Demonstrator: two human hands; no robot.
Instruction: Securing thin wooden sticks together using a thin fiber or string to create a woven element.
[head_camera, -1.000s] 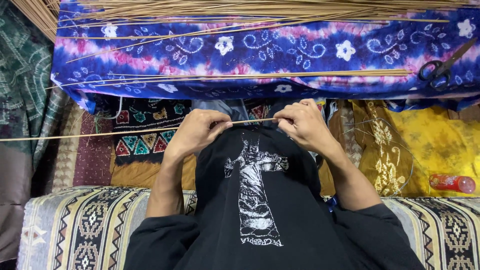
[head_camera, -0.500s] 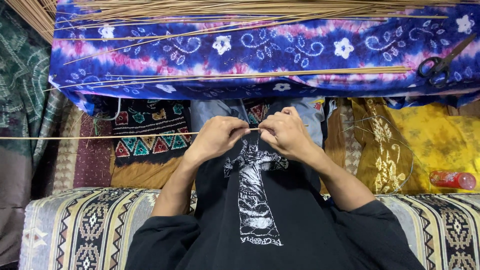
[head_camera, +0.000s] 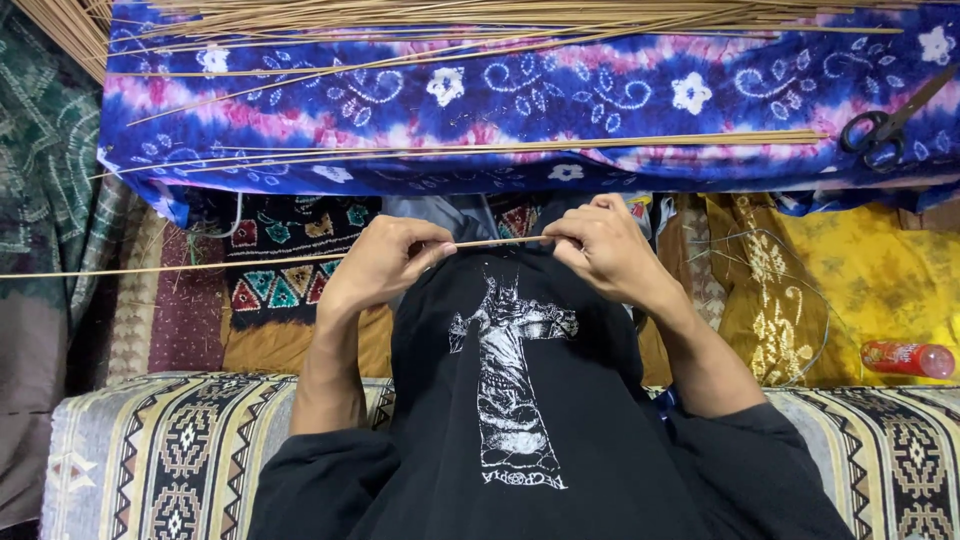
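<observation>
Patterned cushion (head_camera: 170, 460): nearest of all, a woven seat with striped geometric bands, running left to right under the person.
Black shirt (head_camera: 520, 400): covers the person's chest, with a white printed figure down the middle.
Left hand (head_camera: 385, 262): just above the shirt's top edge, fingers pinched closed around the thin reed.
Right hand (head_camera: 600, 250): close beside the left hand, fingers likewise clenched on the near end of the same reed.
Thin reed (head_camera: 200, 264): one long pale strip, held between both hands at its right end and stretching far out to the left, roughly level, over the floor cloths.
Woven mat (head_camera: 290, 270): dark cloth with coloured triangles, lying on the floor beyond the left hand, under the reed.
Yellow cloth (head_camera: 860, 270): crumpled to the right of the right hand, with a loop of thin wire lying on it.
Red bottle (head_camera: 905, 358): on its side at the right edge, on the yellow cloth.
Worktop (head_camera: 560, 110): further off, draped in blue and pink tie-dye fabric with white flowers.
Reed bundle (head_camera: 560, 146): a few strips laid along the worktop's near edge.
Scissors (head_camera: 885, 122): black-handled, at the worktop's right end.
Reed pile (head_camera: 450, 15): farthest, a thick heap along the top.
</observation>
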